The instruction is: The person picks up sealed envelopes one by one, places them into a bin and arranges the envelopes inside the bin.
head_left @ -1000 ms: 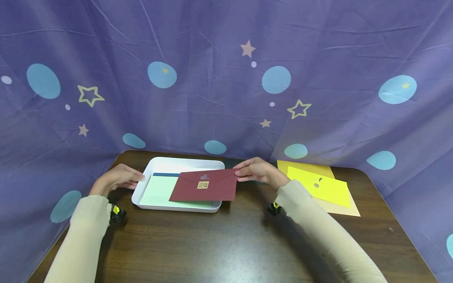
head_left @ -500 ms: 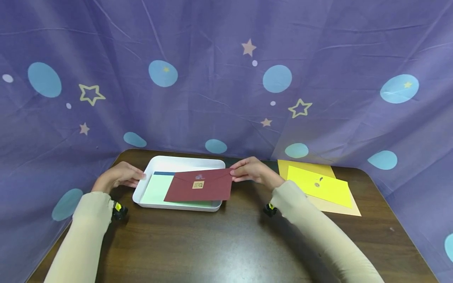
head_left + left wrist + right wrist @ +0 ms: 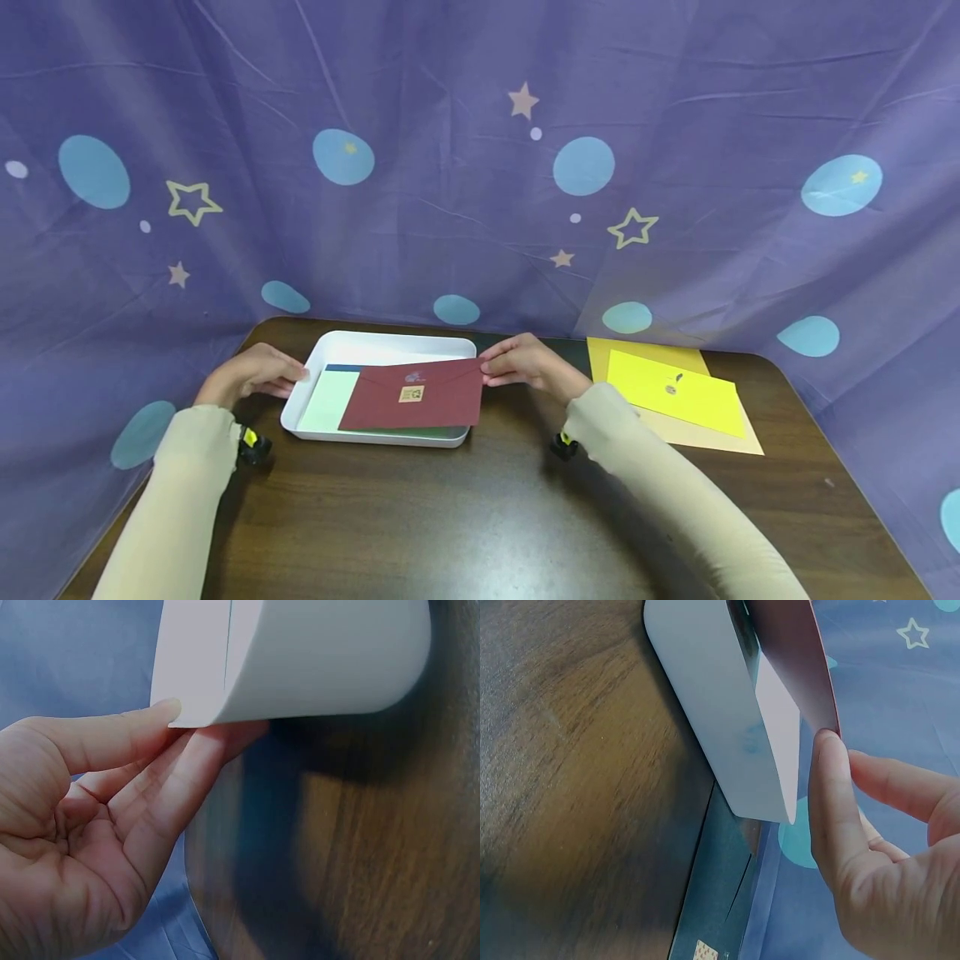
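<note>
My left hand (image 3: 253,372) pinches the left rim of a shallow white tray (image 3: 405,343), its thumb on the rim and its fingers underneath, as the left wrist view shows. With my right hand (image 3: 528,365) I pinch the far right corner of a maroon envelope (image 3: 450,396) that bears a small tan sticker and a printed mark. The envelope lies over the tray, tilted, with its right end raised above the rim in the right wrist view. Below it in the tray is a pale green envelope (image 3: 326,402), along with a strip of something blue (image 3: 342,367), mostly hidden.
On the right of the brown table (image 3: 450,517), a bright yellow envelope (image 3: 697,398) overlaps a cream one (image 3: 712,437) and a golden-yellow one (image 3: 600,350). A dark green flat item (image 3: 709,900) lies beside the tray at the back edge. A purple curtain (image 3: 480,167) hangs behind.
My right hand has carried the maroon envelope leftward, further over the tray, covering more of the pale green envelope. My left hand keeps its hold on the tray.
</note>
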`<action>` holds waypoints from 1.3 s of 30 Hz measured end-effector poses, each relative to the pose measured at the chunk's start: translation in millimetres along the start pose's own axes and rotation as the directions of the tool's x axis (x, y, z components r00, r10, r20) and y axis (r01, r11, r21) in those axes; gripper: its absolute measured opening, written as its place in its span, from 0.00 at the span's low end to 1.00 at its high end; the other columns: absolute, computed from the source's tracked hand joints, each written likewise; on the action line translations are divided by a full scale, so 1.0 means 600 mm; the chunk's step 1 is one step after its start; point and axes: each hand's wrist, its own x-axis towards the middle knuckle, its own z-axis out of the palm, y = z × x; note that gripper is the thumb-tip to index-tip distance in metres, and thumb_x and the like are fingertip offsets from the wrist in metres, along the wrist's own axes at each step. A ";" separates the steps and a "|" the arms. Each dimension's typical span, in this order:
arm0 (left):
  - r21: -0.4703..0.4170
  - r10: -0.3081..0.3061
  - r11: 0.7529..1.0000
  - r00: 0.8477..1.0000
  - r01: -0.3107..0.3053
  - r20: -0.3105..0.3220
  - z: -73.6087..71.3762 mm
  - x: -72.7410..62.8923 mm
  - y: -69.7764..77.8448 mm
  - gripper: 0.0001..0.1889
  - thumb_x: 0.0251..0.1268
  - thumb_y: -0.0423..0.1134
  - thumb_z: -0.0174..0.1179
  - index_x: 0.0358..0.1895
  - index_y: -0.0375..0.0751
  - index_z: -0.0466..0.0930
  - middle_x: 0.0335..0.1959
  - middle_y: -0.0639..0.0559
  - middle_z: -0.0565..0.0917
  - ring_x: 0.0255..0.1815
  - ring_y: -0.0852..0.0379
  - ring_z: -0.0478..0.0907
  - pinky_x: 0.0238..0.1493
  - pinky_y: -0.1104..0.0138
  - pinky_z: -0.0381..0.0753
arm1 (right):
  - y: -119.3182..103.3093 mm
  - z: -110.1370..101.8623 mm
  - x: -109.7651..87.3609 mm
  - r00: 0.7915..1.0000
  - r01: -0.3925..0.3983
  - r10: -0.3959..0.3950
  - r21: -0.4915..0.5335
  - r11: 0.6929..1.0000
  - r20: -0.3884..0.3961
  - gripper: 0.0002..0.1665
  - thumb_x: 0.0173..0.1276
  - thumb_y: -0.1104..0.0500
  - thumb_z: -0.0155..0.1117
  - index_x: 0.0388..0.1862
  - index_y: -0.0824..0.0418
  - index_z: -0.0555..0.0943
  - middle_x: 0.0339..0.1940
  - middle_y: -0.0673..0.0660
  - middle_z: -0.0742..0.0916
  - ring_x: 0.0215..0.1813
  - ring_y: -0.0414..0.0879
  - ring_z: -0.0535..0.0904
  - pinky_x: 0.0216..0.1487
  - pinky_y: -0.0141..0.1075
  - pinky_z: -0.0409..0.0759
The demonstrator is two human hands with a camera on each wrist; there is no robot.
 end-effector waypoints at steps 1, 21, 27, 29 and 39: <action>-0.002 0.001 1.000 1.000 -0.001 0.000 0.000 0.000 -0.002 0.23 0.71 0.33 0.61 0.60 0.15 0.73 0.28 0.56 0.85 0.29 0.64 0.84 0.36 0.68 0.89 | 0.000 0.001 0.001 1.000 0.002 -0.002 -0.001 1.000 -0.003 0.17 0.68 0.75 0.63 0.56 0.78 0.80 0.32 0.57 0.89 0.32 0.44 0.87 0.60 0.50 0.84; -0.016 0.026 1.000 1.000 -0.026 0.008 0.005 -0.006 0.001 0.24 0.71 0.33 0.60 0.60 0.14 0.73 0.29 0.57 0.85 0.31 0.65 0.83 0.37 0.69 0.89 | -0.012 0.033 0.010 0.999 0.015 -0.018 -0.087 0.996 -0.027 0.13 0.67 0.74 0.65 0.50 0.78 0.83 0.26 0.59 0.88 0.26 0.43 0.87 0.41 0.39 0.91; -0.025 0.028 0.999 1.000 -0.028 0.013 0.004 -0.007 0.000 0.23 0.72 0.33 0.60 0.60 0.14 0.73 0.29 0.56 0.85 0.30 0.65 0.84 0.38 0.69 0.89 | -0.024 0.045 0.012 0.998 0.040 -0.045 -0.124 0.991 -0.034 0.11 0.66 0.75 0.65 0.47 0.78 0.83 0.25 0.59 0.88 0.24 0.43 0.86 0.42 0.40 0.91; -0.030 0.026 0.999 1.000 -0.025 0.013 0.004 -0.007 0.001 0.23 0.71 0.33 0.60 0.60 0.14 0.73 0.29 0.56 0.85 0.30 0.65 0.84 0.38 0.69 0.89 | -0.029 0.050 0.013 0.998 0.040 -0.046 -0.135 0.990 -0.040 0.10 0.66 0.75 0.65 0.46 0.78 0.84 0.24 0.59 0.88 0.24 0.43 0.86 0.41 0.40 0.91; -0.035 0.023 0.999 1.000 -0.023 0.012 0.002 -0.007 -0.002 0.24 0.72 0.34 0.60 0.60 0.15 0.73 0.30 0.57 0.86 0.31 0.65 0.84 0.38 0.69 0.89 | -0.041 0.072 0.021 0.992 0.083 -0.102 -0.233 0.969 -0.072 0.07 0.62 0.76 0.68 0.40 0.80 0.84 0.24 0.64 0.89 0.20 0.43 0.84 0.39 0.42 0.91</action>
